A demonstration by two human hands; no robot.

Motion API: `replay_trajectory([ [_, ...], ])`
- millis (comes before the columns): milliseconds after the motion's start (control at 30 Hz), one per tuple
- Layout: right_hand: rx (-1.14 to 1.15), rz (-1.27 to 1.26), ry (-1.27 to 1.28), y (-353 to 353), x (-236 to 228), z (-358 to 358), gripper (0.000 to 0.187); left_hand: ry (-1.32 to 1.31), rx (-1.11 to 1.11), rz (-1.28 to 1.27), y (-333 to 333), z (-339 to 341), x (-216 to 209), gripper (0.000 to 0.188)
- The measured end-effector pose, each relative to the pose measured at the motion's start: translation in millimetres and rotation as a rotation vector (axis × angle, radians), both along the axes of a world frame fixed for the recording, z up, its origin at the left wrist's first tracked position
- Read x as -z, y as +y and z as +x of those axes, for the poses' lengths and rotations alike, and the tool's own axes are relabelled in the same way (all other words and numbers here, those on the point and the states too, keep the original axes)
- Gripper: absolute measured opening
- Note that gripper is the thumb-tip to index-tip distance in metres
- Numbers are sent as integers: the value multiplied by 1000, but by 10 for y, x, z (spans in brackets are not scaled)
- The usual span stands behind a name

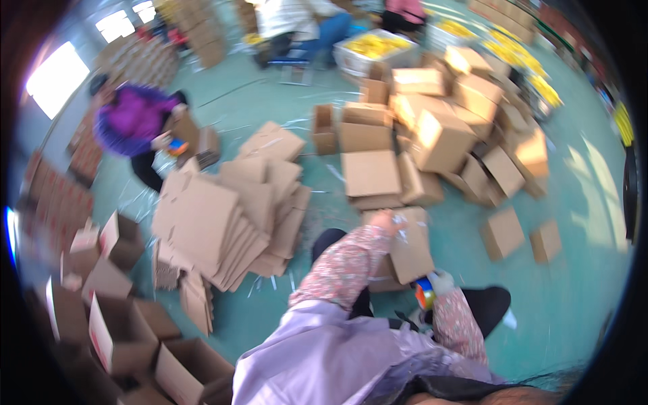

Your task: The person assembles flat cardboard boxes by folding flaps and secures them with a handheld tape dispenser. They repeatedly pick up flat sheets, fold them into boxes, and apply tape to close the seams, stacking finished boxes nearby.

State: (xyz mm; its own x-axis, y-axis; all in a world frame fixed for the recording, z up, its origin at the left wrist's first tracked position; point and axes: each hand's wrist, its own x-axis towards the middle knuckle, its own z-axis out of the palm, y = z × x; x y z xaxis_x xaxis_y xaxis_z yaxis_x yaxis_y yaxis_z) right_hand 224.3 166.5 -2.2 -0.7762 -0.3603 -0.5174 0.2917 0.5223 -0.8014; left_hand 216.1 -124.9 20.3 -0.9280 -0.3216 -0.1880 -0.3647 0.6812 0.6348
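Note:
In front of me stands a brown cardboard carton [413, 248], with shiny clear tape or film on its top. My left hand [385, 221] lies on the carton's far part, its blurred fingers reaching forward and seeming spread. My right hand [442, 282], in a pale glove, is closed around a tape dispenser [424, 294] with orange and blue parts. The dispenser is beside the carton's near right corner. How the right fingers wrap around it is partly hidden.
Flattened cardboard sheets [202, 216] lie stacked to my left. Open boxes [125, 331] stand at the lower left. Piled cartons [442, 131] rise ahead, and two small boxes [503, 233] sit at right. A person in purple [138, 121] holds another dispenser. White crates [374, 54] hold yellow things.

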Motion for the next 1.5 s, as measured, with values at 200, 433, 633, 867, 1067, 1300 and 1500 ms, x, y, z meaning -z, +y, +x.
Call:
replay_trajectory([
  [200,198,59,-9,227,53,273,30,147,159,-160,320,191,-600,56],
  [433,431,-594,677,-428,-1891,-1061,27,1297,220,287,173,-858,-2941,56],
  [633,350,-1021,678,-689,-2300,-909,19,1101,194,358,239,-171,-2580,17],
  [867,451,-695,364,-739,-1413,-139,21,444,119,748,913,798,-1168,35],
  [1067,188,-440,755,-807,-1419,215,34,473,-227,1063,1260,1021,-1062,29],
  [1300,130,-730,447,-899,-1336,308,42,714,-237,876,1215,1273,-1114,25],
  [1500,-12,-610,230,-1009,-1411,422,38,815,-188,210,1039,1618,-1393,31],
])
